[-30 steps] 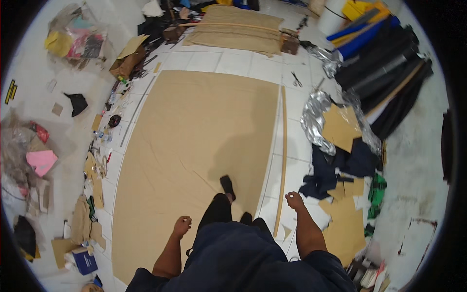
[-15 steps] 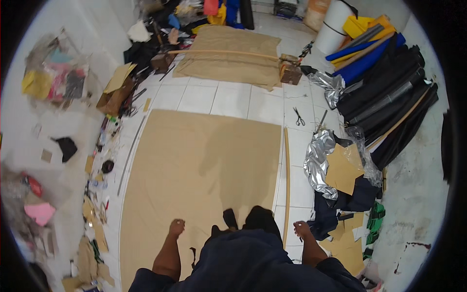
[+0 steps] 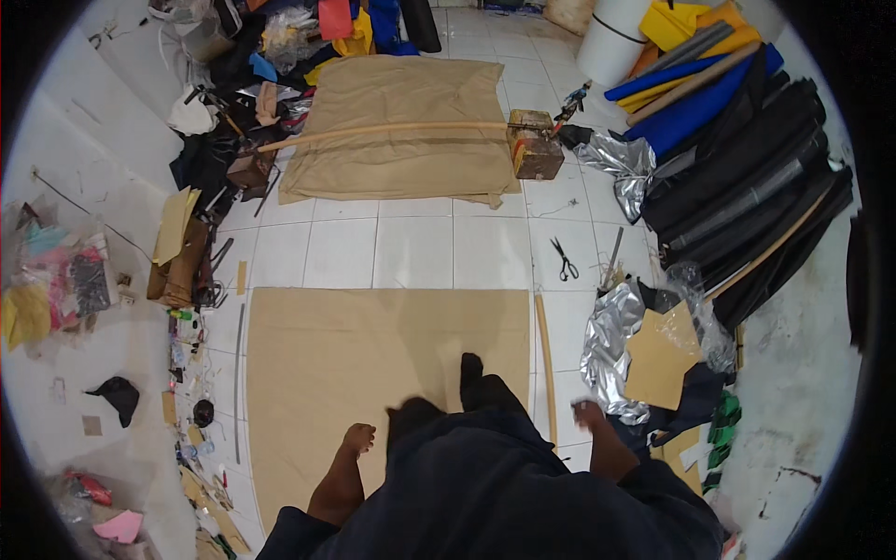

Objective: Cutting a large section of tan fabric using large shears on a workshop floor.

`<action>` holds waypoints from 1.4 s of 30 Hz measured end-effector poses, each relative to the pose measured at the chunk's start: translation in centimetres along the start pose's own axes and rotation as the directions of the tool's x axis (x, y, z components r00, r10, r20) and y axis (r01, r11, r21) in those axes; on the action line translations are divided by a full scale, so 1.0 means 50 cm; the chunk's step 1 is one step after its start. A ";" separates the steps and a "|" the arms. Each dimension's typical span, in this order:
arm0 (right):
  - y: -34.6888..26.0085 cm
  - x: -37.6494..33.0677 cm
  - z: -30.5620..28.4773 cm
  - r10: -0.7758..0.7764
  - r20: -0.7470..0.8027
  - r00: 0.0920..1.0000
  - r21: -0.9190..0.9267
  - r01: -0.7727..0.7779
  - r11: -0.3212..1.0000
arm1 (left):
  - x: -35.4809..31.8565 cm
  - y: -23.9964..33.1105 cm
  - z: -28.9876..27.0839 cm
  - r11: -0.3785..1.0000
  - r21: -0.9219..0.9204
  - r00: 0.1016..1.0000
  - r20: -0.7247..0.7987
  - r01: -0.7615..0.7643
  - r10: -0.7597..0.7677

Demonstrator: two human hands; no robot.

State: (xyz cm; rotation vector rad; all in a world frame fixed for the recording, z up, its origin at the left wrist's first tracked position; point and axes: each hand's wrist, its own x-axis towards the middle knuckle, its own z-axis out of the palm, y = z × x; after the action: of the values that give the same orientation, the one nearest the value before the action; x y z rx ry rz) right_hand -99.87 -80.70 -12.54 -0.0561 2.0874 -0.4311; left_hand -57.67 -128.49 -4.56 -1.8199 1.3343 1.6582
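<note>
My left hand (image 3: 359, 438) hangs over the large brown cloth (image 3: 317, 364) spread on the floor, its fingers loosely bent and a little apart, with nothing seen in them. On the other side of my body is my right hand (image 3: 587, 414), smeared by motion beside the crumpled silver sheet (image 3: 607, 350); whether it holds anything is unclear. My dark-socked foot (image 3: 471, 369) is over the cloth. Along the cloth's right edge lies a long tan rod (image 3: 545, 364). Black-handled scissors (image 3: 566, 261) rest on the tiles farther ahead.
A second brown cloth (image 3: 392, 93) lies ahead, crossed by a wooden pole (image 3: 383, 132) that reaches a worn block (image 3: 536, 149). Fabric rolls (image 3: 747, 177) lean along the right wall. Small tools and scraps line the left side, near a thin grey strip (image 3: 240, 383).
I have moved forward over the cloth, and the far cloth and block look nearer. My feet have changed position. My right hand has swung forward and is now blurred.
</note>
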 end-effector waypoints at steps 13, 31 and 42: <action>-1.009 0.351 -0.330 -0.397 -0.333 0.855 0.292 0.494 0.819 | 0.270 0.660 -0.174 0.994 -0.094 0.996 -0.072 -0.053 0.046; -1.322 1.130 -0.157 0.000 0.015 1.000 0.267 -0.004 0.964 | 0.819 1.715 -0.228 0.896 0.193 0.915 0.028 -0.400 0.403; -1.401 1.718 -0.075 0.471 0.263 0.842 0.927 -0.355 0.117 | 1.127 1.891 -0.091 0.721 0.569 0.911 0.141 -0.395 0.387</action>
State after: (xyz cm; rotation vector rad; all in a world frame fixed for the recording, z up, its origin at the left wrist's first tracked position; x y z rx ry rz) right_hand -157.85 -163.32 -58.45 1.3275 1.4330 -1.3178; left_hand -137.47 -202.11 -23.24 -1.2061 2.0564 1.1974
